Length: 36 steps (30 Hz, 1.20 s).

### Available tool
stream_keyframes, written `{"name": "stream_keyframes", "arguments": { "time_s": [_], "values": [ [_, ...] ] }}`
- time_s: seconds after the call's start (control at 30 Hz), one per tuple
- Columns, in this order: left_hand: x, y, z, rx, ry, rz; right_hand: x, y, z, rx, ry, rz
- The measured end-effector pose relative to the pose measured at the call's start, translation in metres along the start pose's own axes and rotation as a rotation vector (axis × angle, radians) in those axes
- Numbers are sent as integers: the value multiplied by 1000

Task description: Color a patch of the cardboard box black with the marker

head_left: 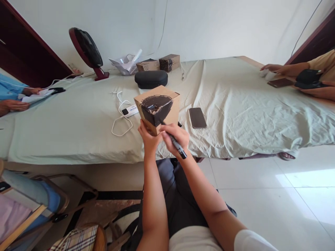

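A brown cardboard box [171, 113] is held tilted above the near part of the cloth-covered table, one corner facing me. Black ink covers that corner, with a torn or rough spot in its middle. My left hand [149, 136] grips the box from below on its left side, fingers wrapped round the lower edge. In my right hand [176, 137] is a black marker pen [178, 144], its tip at the lower part of the inked patch. Right of the box lies a phone [198, 118]; a white power strip [131, 111] with a cable is on the left.
Behind the box sit a black zip case [151, 79], two more cardboard boxes [170, 62] and a clear basket [125, 65] of papers. A fan [89, 50] stands at back left. A person's hands hold papers [39, 96] at far left; another person's hands [274, 68] are at far right.
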<state>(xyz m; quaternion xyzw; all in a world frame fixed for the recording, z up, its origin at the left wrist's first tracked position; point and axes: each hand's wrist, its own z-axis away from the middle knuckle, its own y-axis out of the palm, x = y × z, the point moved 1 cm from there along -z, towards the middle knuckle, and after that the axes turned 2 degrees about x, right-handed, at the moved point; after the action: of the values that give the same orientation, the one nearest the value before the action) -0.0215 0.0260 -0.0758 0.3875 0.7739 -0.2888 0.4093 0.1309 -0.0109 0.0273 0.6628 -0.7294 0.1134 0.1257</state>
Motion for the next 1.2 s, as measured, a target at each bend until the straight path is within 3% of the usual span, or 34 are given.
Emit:
{"name": "stream_keyframes", "arguments": {
  "time_s": [0.1, 0.17, 0.37, 0.47, 0.63, 0.87, 0.93, 1.0, 1.07, 1.1, 1.13, 1.2],
  "values": [
    [6, -4, -2, -60, -75, -130, -19, -16, 3, -273, 104, 117],
    [8, -7, -4, -29, -101, -140, -38, -29, 9, -301, 235, 282],
    [9, -12, -3, -59, -57, -118, -89, -46, 47, 219, 741, 677],
    [1, -13, -2, -93, -23, -115, -97, -42, 60, 384, 827, 753],
    [-16, -20, -5, -146, 20, -69, -98, -34, 62, 459, 837, 772],
    [-39, -27, -6, -269, 58, 39, -104, -28, 57, 407, 869, 793],
    [-47, -28, -6, -332, 70, 7, -103, -28, 56, 315, 845, 757],
    [-57, -31, -4, -469, 91, -50, -96, -29, 54, 154, 746, 637],
    [-68, -33, -2, -609, 129, -58, -82, -26, 47, 17, 562, 441],
    [-74, -33, -2, -624, 156, -31, -72, -23, 42, -10, 457, 337],
    [-80, -33, -1, -575, 185, 10, -61, -19, 37, -6, 352, 243],
    [-93, -30, -1, -318, 228, 97, -39, -9, 25, 59, 204, 93]
  ]
}}
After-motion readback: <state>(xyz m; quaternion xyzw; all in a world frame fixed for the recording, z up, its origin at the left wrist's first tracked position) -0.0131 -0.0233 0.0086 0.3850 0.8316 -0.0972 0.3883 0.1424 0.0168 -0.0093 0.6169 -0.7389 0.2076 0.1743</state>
